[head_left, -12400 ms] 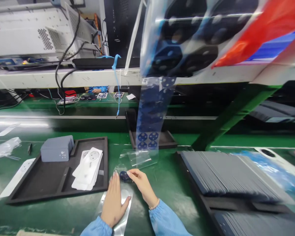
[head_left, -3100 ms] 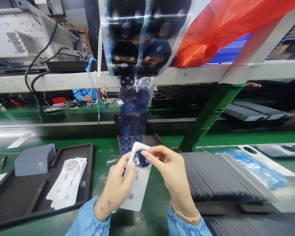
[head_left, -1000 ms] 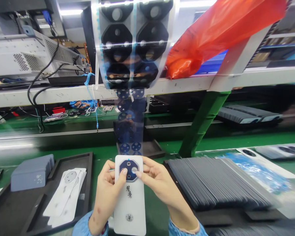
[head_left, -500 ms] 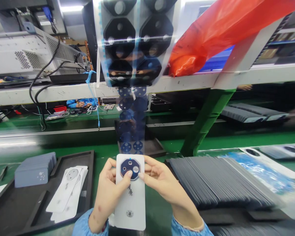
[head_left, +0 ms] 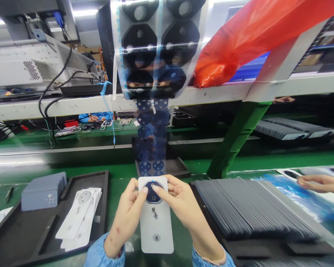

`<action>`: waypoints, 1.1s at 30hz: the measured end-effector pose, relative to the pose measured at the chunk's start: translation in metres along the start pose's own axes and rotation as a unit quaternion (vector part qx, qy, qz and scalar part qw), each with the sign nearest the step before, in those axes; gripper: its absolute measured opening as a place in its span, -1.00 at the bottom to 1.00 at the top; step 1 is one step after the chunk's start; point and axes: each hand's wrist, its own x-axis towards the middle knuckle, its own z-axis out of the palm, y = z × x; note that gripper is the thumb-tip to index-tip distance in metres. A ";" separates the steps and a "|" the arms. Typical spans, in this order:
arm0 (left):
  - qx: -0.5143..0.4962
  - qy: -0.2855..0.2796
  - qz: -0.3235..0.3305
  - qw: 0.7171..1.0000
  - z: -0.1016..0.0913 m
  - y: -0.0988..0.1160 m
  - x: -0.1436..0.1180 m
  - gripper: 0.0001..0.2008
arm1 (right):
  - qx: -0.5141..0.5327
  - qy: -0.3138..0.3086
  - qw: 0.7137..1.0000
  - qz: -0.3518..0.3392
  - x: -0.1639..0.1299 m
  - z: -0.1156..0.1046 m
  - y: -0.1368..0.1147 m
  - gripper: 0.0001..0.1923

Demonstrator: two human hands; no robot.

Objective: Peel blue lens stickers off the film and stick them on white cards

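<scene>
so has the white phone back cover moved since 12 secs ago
Yes. The white phone back cover has been picked up and is now held upright by left hand and right hand, right of the black foam tray.

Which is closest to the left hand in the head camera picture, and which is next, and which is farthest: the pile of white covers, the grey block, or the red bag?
From the left hand:
1. Pile of white covers, just to its left in the black tray.
2. Grey block, further left at the tray's far corner.
3. Red bag, high up on the right, above the shelf.
</scene>
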 end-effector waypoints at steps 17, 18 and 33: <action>0.026 -0.013 0.000 1.000 0.000 -0.007 0.001 -0.61 | -0.008 0.036 0.998 -0.047 0.017 0.007 0.016 -0.66; 0.022 -0.012 0.001 1.000 0.001 -0.007 0.002 -0.61 | -0.004 0.037 0.998 -0.048 0.018 0.008 0.017 -0.65; 0.002 0.024 0.044 0.999 -0.006 -0.036 0.026 -0.74 | -0.250 0.068 0.962 -0.085 0.000 -0.003 0.051 -0.19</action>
